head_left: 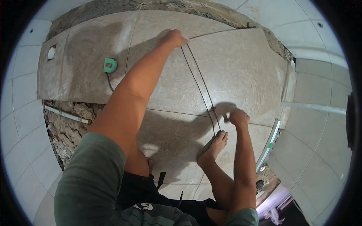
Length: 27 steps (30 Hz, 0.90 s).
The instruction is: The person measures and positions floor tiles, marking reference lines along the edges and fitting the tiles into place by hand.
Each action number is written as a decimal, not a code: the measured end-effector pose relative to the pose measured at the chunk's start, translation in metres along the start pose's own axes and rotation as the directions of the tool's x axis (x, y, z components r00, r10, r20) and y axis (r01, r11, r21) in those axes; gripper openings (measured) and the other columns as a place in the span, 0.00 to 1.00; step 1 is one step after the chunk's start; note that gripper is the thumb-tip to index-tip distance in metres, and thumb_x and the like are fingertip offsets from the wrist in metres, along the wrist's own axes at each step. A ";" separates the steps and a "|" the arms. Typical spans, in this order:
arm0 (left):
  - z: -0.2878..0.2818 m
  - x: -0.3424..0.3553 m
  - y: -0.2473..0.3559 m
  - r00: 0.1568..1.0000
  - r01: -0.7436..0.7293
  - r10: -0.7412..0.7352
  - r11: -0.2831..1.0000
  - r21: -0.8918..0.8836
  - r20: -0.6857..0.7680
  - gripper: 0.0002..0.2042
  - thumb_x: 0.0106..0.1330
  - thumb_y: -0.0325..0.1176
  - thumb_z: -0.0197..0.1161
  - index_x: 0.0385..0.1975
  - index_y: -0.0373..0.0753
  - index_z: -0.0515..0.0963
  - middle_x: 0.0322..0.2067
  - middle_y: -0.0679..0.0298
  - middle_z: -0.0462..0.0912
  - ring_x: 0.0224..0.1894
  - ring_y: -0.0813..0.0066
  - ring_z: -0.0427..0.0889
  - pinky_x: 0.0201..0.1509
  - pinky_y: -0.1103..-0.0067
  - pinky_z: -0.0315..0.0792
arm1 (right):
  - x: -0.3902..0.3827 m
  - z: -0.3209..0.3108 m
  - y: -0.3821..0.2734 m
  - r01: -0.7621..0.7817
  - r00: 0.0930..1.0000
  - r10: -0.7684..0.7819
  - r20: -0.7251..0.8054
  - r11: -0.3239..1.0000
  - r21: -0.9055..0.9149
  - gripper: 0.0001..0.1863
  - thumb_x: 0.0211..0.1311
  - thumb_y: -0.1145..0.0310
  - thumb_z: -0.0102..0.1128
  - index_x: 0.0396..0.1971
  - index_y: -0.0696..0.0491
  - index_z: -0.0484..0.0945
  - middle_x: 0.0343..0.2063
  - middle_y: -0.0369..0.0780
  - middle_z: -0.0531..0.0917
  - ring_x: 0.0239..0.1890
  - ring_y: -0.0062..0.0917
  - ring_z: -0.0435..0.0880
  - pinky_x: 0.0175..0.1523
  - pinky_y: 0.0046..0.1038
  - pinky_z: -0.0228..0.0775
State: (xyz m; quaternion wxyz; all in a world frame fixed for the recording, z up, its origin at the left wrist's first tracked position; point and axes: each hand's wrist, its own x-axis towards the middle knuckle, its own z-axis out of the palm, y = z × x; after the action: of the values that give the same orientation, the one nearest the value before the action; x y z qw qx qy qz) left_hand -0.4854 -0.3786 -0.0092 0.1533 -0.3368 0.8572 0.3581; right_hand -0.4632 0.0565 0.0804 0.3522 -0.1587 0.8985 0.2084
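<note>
My left hand point(175, 38) is closed at the far part of the floor, over a seam between large beige floor tiles point(245, 71). Two thin dark lines, looking like a taut cord point(198, 73) doubled or with its shadow, run from this hand down to my bare foot point(217, 145). What exactly the left fingers pinch is hidden. Just right of the foot and the cord's near end, my right hand point(239, 117) hovers with curled fingers; whether anything small is in them cannot be made out. A green tape measure point(110, 65) lies on the tiles left of my left arm.
Rough bare mortar point(71, 116) shows at the left edge, with a pale strip point(67, 114) lying over it. On the right, a metal straightedge point(268, 145) lies along the tile edge. White wall tiles point(22, 86) enclose the floor. A light cord point(131, 41) crosses the far left tiles.
</note>
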 end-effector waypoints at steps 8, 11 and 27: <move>0.007 -0.018 0.004 0.988 -0.092 0.082 0.993 -0.077 -0.128 0.19 0.59 0.49 0.72 0.46 0.47 0.88 0.44 0.57 0.89 0.46 0.54 0.86 0.52 0.66 0.78 | 0.036 -0.048 -0.128 0.462 0.836 -0.339 -0.432 0.860 0.218 0.37 0.63 0.60 0.62 0.72 0.48 0.63 0.77 0.49 0.53 0.77 0.53 0.51 0.73 0.58 0.57; 0.023 -0.021 0.003 0.973 -0.121 0.126 0.992 0.040 -0.196 0.17 0.62 0.50 0.68 0.49 0.54 0.87 0.47 0.60 0.88 0.49 0.56 0.86 0.56 0.66 0.76 | 0.049 -0.042 -0.111 0.507 0.818 -0.388 -0.425 0.835 0.213 0.38 0.63 0.63 0.61 0.73 0.48 0.61 0.77 0.49 0.53 0.77 0.56 0.51 0.72 0.59 0.58; 0.031 -0.008 0.080 0.962 -0.185 0.197 0.980 0.079 -0.189 0.17 0.62 0.41 0.67 0.45 0.37 0.86 0.50 0.50 0.84 0.56 0.49 0.81 0.60 0.62 0.75 | 0.048 -0.052 -0.114 0.512 0.836 -0.419 -0.355 0.829 0.226 0.38 0.62 0.69 0.58 0.74 0.47 0.58 0.78 0.47 0.51 0.77 0.56 0.52 0.71 0.57 0.62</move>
State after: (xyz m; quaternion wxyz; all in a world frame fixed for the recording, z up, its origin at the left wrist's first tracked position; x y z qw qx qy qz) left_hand -0.5341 -0.3113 0.0143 0.0433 -0.2814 0.9070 0.3102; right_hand -0.4776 -0.0738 0.0515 0.2775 -0.3464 0.8944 -0.0549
